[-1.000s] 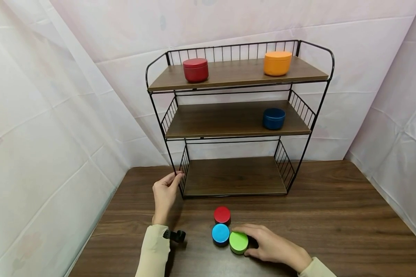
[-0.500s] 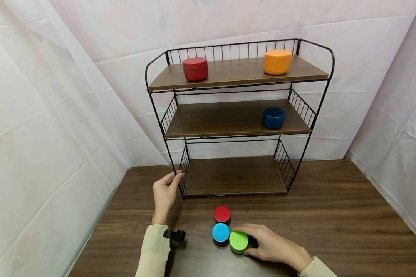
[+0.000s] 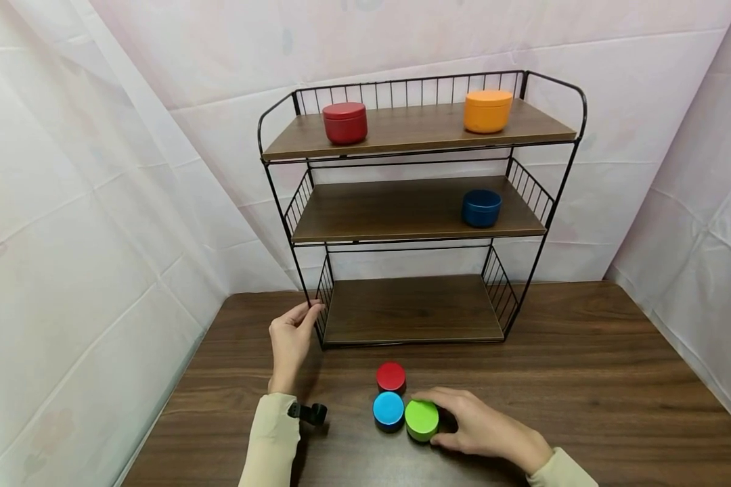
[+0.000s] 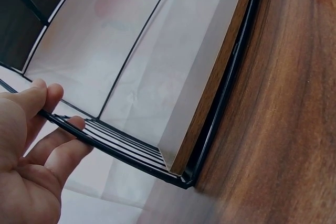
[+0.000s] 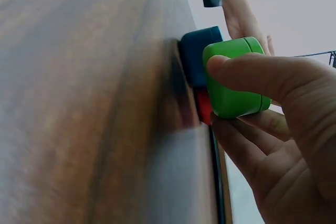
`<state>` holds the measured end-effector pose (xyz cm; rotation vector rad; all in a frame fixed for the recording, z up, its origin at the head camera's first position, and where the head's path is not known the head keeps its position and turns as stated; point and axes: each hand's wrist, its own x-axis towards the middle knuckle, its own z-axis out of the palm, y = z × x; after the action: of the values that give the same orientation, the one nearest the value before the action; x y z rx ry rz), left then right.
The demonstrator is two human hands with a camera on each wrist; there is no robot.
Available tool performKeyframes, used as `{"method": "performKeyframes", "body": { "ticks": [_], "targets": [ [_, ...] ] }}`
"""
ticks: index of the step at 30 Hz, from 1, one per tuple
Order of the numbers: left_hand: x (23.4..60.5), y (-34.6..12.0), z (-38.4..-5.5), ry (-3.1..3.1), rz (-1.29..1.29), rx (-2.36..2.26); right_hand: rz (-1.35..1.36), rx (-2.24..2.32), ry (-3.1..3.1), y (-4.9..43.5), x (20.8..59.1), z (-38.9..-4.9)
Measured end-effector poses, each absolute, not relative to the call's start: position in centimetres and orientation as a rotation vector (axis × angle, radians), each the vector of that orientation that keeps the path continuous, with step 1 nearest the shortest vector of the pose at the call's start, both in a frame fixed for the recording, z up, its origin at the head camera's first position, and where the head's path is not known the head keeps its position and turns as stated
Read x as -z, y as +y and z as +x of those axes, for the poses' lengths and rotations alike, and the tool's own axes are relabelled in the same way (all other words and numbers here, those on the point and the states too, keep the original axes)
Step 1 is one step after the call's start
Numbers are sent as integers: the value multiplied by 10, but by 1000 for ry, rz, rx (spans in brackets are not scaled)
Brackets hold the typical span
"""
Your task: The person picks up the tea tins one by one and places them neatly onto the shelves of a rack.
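Observation:
A round green tin with a lid is held between the thumb and fingers of my right hand. In the right wrist view the green tin sits a little off the tabletop, its base away from the wood. Beside it on the table stand a light-blue-topped tin and a red tin. My left hand pinches the front left post of a black wire rack; the left wrist view shows thumb and fingers around the thin bar.
The rack has three wooden shelves. On the top one are a dark red tin and an orange tin; a dark blue tin stands at the right of the middle one. White cloth hangs around the wooden table.
The green tin has shifted slightly to the right and up in the head view with my right hand. My left hand stays on the rack post.

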<state>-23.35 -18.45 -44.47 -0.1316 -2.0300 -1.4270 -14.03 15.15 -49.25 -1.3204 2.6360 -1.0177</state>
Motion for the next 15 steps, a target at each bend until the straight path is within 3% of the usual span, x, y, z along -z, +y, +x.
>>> {"method": "performKeyframes", "body": {
  "ticks": [15],
  "targets": [
    [446,-183,-235,-2002,-126,1394,-1320,1152,2748,156,459,-155]
  ]
}}
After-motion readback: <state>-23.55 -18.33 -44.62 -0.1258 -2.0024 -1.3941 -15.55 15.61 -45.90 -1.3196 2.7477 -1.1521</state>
